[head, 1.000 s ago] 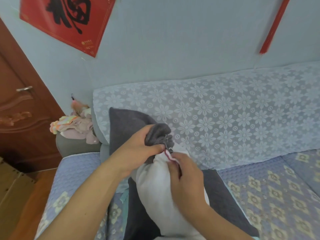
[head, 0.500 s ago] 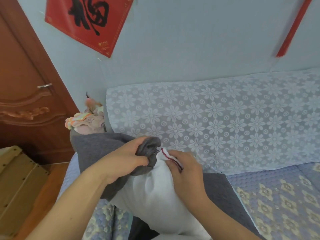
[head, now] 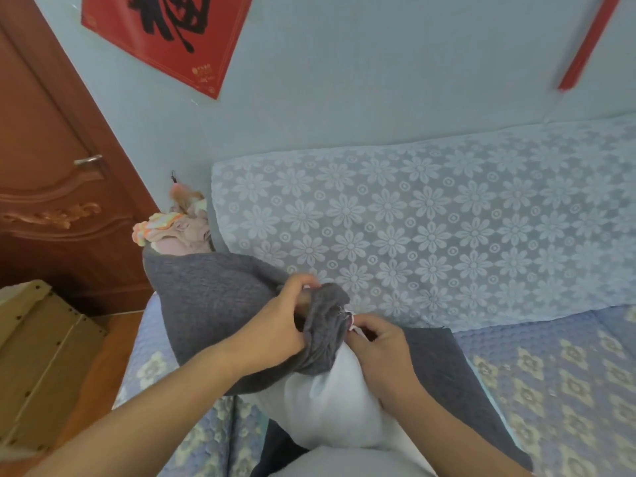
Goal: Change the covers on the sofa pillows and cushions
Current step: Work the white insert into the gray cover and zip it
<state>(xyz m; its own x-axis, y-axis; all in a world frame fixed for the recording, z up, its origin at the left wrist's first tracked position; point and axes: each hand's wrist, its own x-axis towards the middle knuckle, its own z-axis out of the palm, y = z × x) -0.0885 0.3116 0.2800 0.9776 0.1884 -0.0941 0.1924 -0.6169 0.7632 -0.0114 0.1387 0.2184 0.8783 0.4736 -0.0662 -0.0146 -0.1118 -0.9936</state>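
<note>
Nearest the camera, the white pillow [head: 330, 404] stands up from the sofa seat [head: 557, 380], its upper end pushed into the bunched mouth of the grey cover [head: 213, 297]. The right hand [head: 382, 349] presses on the pillow's top corner, its fingers curled and pinching the white cloth just beside the cover's gathered edge; a bit of red trim shows at that corner. The left hand [head: 278, 325] grips the gathered grey edge, its fingers folded round the cloth.

Half a second ago the pillow's red-trimmed corner stood plainly out of the cover; now the grey edge has come over most of that corner, and the bunch of cloth sits further to the right, touching the right hand. The loose body of the cover has also lifted and spreads wide to the left of the left wrist. A second dark grey cloth [head: 444, 370] lies flat on the seat under and to the right of the pillow.

Behind the hands is the sofa back under a flowered lace throw [head: 430, 222]. A heap of pale clothes [head: 175, 228] sits on the sofa's arm. Further left are a cardboard box [head: 38, 359] and a brown door [head: 51, 187]. A red poster [head: 165, 32] hangs on the blue wall [head: 361, 84].
</note>
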